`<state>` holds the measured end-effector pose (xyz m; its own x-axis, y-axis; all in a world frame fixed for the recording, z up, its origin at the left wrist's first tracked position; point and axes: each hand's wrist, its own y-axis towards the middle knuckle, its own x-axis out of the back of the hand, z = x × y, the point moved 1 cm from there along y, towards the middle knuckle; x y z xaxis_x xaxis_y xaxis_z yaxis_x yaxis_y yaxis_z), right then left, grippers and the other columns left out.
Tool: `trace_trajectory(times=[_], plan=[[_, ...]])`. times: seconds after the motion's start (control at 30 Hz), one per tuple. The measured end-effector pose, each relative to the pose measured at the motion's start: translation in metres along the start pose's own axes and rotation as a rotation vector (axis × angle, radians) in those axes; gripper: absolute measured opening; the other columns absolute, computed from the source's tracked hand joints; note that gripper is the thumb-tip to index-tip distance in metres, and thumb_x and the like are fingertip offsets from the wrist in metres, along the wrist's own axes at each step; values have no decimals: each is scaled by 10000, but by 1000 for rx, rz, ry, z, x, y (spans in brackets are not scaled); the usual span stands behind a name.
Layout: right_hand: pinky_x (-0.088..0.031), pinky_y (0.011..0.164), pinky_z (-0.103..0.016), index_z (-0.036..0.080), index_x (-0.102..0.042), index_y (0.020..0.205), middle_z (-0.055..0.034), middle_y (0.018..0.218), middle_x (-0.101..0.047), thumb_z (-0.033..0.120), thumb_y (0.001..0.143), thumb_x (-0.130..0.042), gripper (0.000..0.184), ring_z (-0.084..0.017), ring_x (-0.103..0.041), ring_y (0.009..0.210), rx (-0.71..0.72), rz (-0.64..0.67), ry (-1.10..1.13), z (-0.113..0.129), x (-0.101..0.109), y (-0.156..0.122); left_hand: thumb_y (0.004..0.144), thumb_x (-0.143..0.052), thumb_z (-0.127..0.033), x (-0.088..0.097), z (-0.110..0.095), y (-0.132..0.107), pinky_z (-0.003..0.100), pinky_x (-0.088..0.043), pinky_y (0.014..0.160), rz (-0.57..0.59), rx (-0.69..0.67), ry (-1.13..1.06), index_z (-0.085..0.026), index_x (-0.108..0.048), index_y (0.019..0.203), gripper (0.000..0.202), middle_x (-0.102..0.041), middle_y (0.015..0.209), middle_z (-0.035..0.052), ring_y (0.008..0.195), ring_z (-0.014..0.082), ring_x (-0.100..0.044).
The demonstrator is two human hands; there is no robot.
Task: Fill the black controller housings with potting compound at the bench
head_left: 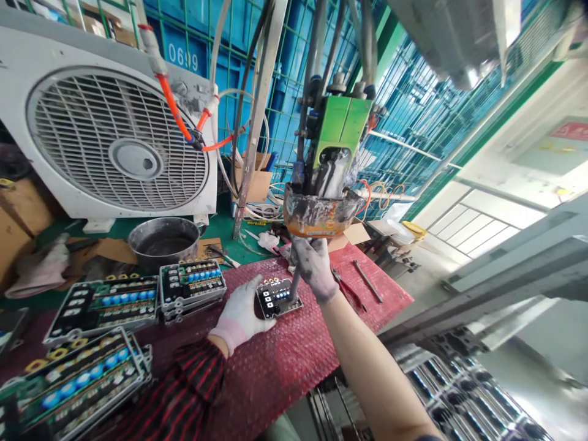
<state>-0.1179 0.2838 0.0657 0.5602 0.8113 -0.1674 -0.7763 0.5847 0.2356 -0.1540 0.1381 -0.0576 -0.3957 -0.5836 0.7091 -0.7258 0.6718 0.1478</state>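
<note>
My left hand, in a white glove, lies on the red bubble wrap and steadies a small black circuit module by its left side. My right hand, in a dirty grey glove, is closed round the thin nozzle tube that points down onto the module. The tube hangs from a smeared cup under a green dispenser head.
Stacks of similar modules lie to the left, with more trays nearer me. A metal pot and a big white fan stand behind. Pliers and a rod lie to the right. Metal racks sit below right.
</note>
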Motion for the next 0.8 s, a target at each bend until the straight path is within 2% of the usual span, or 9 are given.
trace_trajectory(times=[0.13, 0.27, 0.37, 0.53, 0.7, 0.8], plan=[[-222, 340, -222, 271, -318, 667, 133, 424, -337, 608, 591, -775, 573, -41, -266, 337, -28, 28, 70, -3, -2, -7, 575, -822, -237, -3, 3, 1, 466, -400, 1132, -19, -97, 50, -115, -393, 1442, 974, -569, 1366, 172, 1263, 335, -539], [-247, 361, -222, 258, -346, 642, 112, 433, -387, 566, 623, -758, 515, -43, -311, 358, 18, 28, 6, -3, 5, -6, 600, -797, -226, -5, 5, 1, 476, -415, 1117, -50, -159, 64, -139, -370, 1446, 952, -578, 1351, 155, 1250, 335, -541], [-265, 380, -219, 256, -364, 652, 114, 445, -405, 505, 616, -752, 463, -48, -329, 387, 55, 8, -21, -1, 10, -3, 601, -791, -232, -5, 6, 2, 475, -411, 1122, -50, -160, 74, -148, -375, 1438, 938, -578, 1352, 151, 1255, 337, -539], [-257, 372, -221, 259, -364, 653, 113, 430, -409, 480, 614, -739, 437, -57, -337, 380, 32, -7, -56, 0, 11, -1, 592, -793, -274, -4, 4, 1, 465, -405, 1129, -35, -126, 81, -147, -400, 1424, 928, -580, 1355, 155, 1259, 344, -544], [-296, 366, -226, 267, -340, 646, 119, 413, -371, 509, 633, -741, 469, -61, -339, 362, 28, 46, -16, 8, 5, -3, 546, -804, -385, -1, -3, -3, 479, -430, 1086, 77, -110, 101, -121, -409, 1431, 1005, -610, 1284, 178, 1201, 367, -574], [-277, 354, -219, 260, -344, 614, 113, 405, -369, 538, 667, -730, 479, -50, -320, 352, 50, 73, -27, 14, 2, -2, 529, -808, -411, 0, -6, -5, 493, -411, 1098, 136, -121, 124, -102, -410, 1439, 1040, -592, 1285, 196, 1220, 381, -551]])
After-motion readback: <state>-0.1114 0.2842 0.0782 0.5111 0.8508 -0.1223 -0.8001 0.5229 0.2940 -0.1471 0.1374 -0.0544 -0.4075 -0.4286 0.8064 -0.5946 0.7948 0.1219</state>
